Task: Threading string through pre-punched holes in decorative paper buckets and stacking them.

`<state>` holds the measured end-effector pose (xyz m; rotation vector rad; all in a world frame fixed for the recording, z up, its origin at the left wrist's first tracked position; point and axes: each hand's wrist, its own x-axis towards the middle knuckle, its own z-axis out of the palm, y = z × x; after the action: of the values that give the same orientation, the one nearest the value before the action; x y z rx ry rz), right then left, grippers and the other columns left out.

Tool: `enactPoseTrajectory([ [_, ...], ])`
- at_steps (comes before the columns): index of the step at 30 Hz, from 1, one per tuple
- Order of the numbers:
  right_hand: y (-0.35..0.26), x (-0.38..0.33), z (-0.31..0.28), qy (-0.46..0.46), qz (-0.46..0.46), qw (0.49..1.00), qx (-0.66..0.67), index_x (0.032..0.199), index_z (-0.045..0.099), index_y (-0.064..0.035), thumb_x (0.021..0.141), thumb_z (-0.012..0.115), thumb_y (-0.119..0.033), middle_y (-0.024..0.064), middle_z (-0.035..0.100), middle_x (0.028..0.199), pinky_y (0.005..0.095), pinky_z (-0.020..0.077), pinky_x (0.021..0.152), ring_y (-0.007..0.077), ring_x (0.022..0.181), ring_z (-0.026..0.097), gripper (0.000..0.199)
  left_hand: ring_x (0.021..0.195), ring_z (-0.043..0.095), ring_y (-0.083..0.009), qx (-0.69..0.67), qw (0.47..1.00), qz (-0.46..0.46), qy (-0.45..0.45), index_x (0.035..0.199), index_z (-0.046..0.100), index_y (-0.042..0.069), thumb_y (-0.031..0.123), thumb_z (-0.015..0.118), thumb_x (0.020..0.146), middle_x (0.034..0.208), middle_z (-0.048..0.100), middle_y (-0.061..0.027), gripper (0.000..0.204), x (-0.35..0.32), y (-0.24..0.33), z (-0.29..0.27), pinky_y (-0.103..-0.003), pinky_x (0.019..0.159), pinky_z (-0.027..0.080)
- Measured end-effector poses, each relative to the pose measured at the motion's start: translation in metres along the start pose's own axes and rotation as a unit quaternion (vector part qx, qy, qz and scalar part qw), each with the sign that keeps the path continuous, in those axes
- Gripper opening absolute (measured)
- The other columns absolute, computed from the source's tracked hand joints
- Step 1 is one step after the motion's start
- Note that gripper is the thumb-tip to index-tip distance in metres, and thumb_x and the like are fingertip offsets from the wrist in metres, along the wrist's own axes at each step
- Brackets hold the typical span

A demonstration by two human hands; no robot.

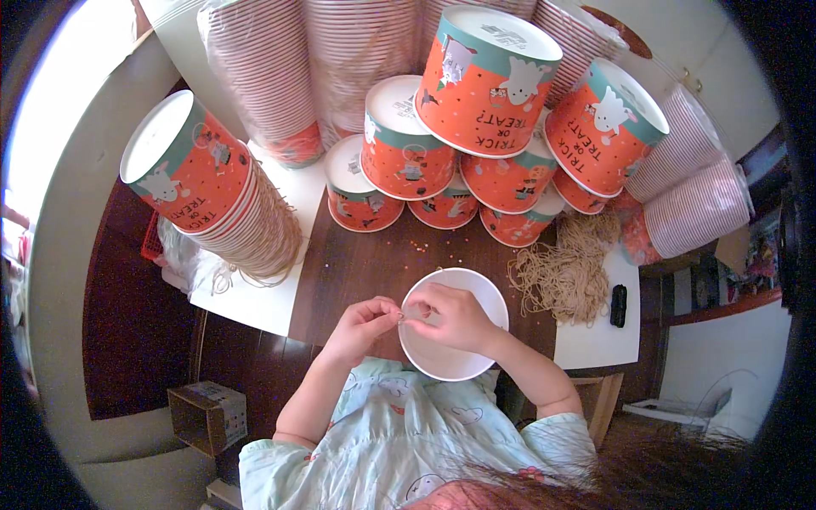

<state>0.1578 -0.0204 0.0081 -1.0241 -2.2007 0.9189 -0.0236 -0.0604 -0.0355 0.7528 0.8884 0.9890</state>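
Head view: left hand (361,323) and right hand (455,316) pinch together at a white paper bucket's (450,361) rim, steadying it, with orange printed buckets (476,127) stacked at twelve o'clock and string pile (565,272) at two.

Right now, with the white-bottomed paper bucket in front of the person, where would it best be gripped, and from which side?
Grip the bucket by its round rim at the near, lower edge, coming from the person's side. Its mouth faces the camera, so the rim is exposed there. The right hand and left hand already crowd the upper left rim, pinching something too small to tell, and stacked orange buckets block the far side.
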Motion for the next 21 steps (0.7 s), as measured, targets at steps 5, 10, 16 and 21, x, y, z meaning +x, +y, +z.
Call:
enactPoseTrajectory([
  [5,0.005,0.000,0.006,0.040,-0.112,0.993,-0.014,0.084,0.063,-0.0095,0.066,0.069,-0.012,0.0031,0.059,0.075,0.0277,0.0471,0.057,0.0174,0.066,0.058,0.019,0.073,0.050,-0.0049,-0.054,0.998,-0.016,-0.024,0.088,0.058,0.002,0.008,0.055,0.083,0.085,0.056,0.0004,0.008,-0.001,0.004,0.001,-0.018,0.066,0.040],
  [10,0.006,0.000,0.009,0.062,-0.108,0.992,0.008,0.076,0.065,-0.0072,0.068,0.067,-0.009,0.0043,0.061,0.071,0.0283,0.0473,0.056,0.0185,0.064,0.059,0.008,0.060,0.043,0.0005,-0.037,0.999,-0.036,-0.014,0.090,0.059,0.003,0.007,0.054,0.083,0.087,0.056,0.0012,0.010,-0.001,0.002,0.000,-0.015,0.050,0.031],
  [16,0.005,0.002,0.007,0.050,-0.052,0.997,0.041,0.075,0.060,-0.0068,0.073,0.063,-0.014,0.0066,0.059,0.072,0.0331,0.0458,0.055,0.0234,0.065,0.059,0.008,0.067,0.046,-0.0029,0.135,0.982,0.136,0.000,0.091,0.061,0.002,0.001,0.056,0.078,0.091,0.053,-0.0005,0.014,0.000,-0.007,-0.001,-0.016,0.056,0.036],
  [21,0.005,0.003,0.005,0.019,-0.012,0.997,0.076,0.077,0.059,-0.0059,0.075,0.061,-0.015,0.0080,0.059,0.072,0.0336,0.0452,0.057,0.0247,0.066,0.058,0.009,0.076,0.050,-0.0073,0.237,0.963,0.129,0.010,0.085,0.057,0.000,0.001,0.058,0.077,0.091,0.053,-0.0024,0.009,-0.004,0.001,0.004,-0.019,0.065,0.039],
])
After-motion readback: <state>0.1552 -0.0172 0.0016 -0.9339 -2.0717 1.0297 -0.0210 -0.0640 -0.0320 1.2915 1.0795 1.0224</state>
